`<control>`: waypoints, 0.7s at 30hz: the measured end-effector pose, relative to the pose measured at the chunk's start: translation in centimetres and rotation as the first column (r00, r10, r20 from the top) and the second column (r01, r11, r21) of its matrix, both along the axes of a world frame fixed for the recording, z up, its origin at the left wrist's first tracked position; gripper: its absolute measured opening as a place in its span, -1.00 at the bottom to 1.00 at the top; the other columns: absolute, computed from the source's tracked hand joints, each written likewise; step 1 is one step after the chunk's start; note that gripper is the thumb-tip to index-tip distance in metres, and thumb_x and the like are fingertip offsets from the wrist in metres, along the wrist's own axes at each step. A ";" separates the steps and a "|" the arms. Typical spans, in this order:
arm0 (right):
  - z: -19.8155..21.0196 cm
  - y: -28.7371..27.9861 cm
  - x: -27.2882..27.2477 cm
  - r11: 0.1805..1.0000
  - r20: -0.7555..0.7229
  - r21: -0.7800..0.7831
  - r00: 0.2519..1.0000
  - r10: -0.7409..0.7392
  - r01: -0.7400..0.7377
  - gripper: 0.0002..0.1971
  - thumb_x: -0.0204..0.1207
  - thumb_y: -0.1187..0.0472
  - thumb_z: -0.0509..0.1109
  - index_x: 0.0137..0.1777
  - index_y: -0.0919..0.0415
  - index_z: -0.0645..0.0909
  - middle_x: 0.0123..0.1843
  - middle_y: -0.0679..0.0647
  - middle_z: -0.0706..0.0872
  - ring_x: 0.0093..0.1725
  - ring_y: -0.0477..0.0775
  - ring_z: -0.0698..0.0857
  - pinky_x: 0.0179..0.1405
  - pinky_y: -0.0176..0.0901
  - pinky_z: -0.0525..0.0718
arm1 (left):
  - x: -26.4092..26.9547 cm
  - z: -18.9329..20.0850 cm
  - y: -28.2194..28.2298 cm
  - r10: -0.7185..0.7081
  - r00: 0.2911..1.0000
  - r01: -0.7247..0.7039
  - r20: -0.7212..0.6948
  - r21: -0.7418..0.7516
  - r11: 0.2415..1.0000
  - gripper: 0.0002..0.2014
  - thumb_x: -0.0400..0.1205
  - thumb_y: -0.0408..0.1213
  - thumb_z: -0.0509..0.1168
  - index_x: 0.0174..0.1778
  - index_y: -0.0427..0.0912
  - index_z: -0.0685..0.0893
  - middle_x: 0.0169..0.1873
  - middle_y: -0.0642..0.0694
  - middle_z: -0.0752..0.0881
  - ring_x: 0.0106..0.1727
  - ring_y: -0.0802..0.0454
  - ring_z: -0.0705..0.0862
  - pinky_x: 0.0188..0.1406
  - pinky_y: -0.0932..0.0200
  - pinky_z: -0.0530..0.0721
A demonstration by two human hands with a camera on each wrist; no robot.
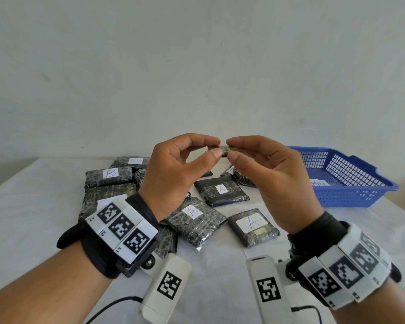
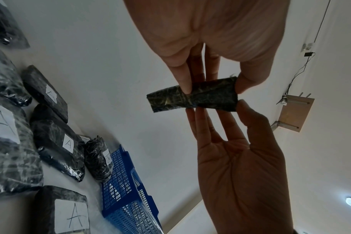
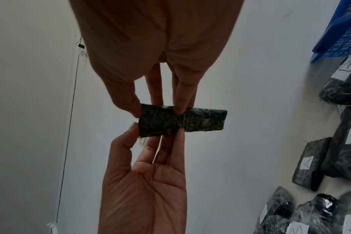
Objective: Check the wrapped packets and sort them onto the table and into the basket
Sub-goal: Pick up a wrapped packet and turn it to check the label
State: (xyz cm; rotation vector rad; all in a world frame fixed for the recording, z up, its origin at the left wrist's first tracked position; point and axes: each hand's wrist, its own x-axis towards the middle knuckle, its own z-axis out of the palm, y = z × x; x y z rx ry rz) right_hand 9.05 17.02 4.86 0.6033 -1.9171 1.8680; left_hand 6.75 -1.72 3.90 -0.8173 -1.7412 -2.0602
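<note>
I hold a small dark wrapped packet [image 1: 223, 151] up in the air between both hands, above the pile. My left hand [image 1: 216, 147] pinches one end with thumb and fingertips, and my right hand [image 1: 230, 148] pinches the other end the same way. The wrist views show the packet [image 2: 192, 97] [image 3: 182, 121] as a short flat block in black crinkled film, with no label on the side facing them. Several larger wrapped packets lie on the white table [image 1: 33, 206], marked A [image 1: 221, 189] [image 1: 253, 224] or B [image 1: 109, 175]. The blue basket [image 1: 351, 195] stands at the right.
Something with a white label [image 1: 319, 183] lies inside the basket. A plain wall rises right behind the table's far edge. Black cables [image 1: 117, 305] trail over the near edge below my wrists. Bare cloth lies to the left of the pile and in front of the basket.
</note>
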 end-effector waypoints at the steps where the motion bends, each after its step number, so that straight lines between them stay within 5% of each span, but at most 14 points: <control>1: 0.0 0.0 0.0 1.000 0.003 0.001 1.000 -0.003 0.003 -0.64 0.44 0.17 0.61 0.22 0.28 0.80 0.16 0.15 0.90 0.30 0.13 0.84 0.34 0.00 0.76 | 0.0 -0.1 0.0 -0.008 1.000 0.008 0.009 0.001 1.000 -0.66 0.48 -0.06 0.50 0.09 -0.17 0.83 0.07 -0.17 0.88 0.18 -0.10 0.83 0.04 0.18 0.79; 4: 0.0 -0.1 0.0 1.000 0.017 -0.007 1.000 -0.005 0.005 -0.63 0.45 0.18 0.62 0.22 0.31 0.79 0.15 0.16 0.91 0.29 0.12 0.84 0.21 -0.14 0.76 | 0.0 -0.1 0.0 -0.020 1.000 0.020 0.021 -0.001 1.000 -0.66 0.48 -0.06 0.49 0.10 -0.17 0.83 0.07 -0.18 0.88 0.15 -0.06 0.83 0.01 0.22 0.79; 9: -0.1 -0.5 0.1 1.000 0.037 -0.028 0.999 -0.004 0.005 -0.64 0.45 0.17 0.59 0.21 0.30 0.78 0.15 0.16 0.90 0.24 0.08 0.85 0.20 -0.10 0.78 | -0.1 -0.2 -0.1 -0.024 1.000 0.024 -0.003 0.005 1.000 -0.66 0.49 -0.09 0.49 0.10 -0.19 0.82 0.07 -0.20 0.87 0.17 -0.08 0.83 0.01 0.23 0.78; 14: 0.6 -0.6 0.0 0.946 0.267 -0.322 0.957 0.116 -0.025 -0.85 0.71 0.38 0.41 0.22 0.40 0.69 0.00 0.15 0.86 0.01 0.05 0.85 0.13 -0.16 0.83 | 0.0 -0.7 -0.4 -0.085 0.992 0.077 -0.096 -0.075 0.994 -0.69 0.49 -0.31 0.48 0.11 -0.37 0.77 0.15 -0.25 0.82 0.31 -0.05 0.77 0.21 0.21 0.74; 18: 1.4 -0.9 -0.8 0.853 0.423 -0.522 0.876 0.231 0.027 -0.65 0.60 0.61 0.39 0.35 0.40 0.55 0.04 0.31 0.86 -0.15 0.15 0.89 -0.14 -0.15 0.88 | 0.7 -1.5 -0.4 -0.146 0.985 0.128 -0.092 -0.183 0.975 -0.68 0.49 -0.61 0.38 0.13 -0.28 0.73 0.31 -0.18 0.75 0.47 0.01 0.67 0.26 0.17 0.73; 21: 1.4 -1.2 -1.3 0.826 0.434 -0.556 0.878 0.201 0.086 -0.37 0.54 0.70 0.38 0.56 0.29 0.40 0.28 0.44 0.79 0.10 0.33 0.89 0.03 0.06 0.91 | 0.3 -1.7 -0.5 -0.013 0.999 0.020 0.037 -0.179 0.984 -0.51 0.52 -0.42 0.59 0.34 -0.11 0.63 0.39 0.03 0.72 0.50 0.15 0.64 0.23 0.14 0.77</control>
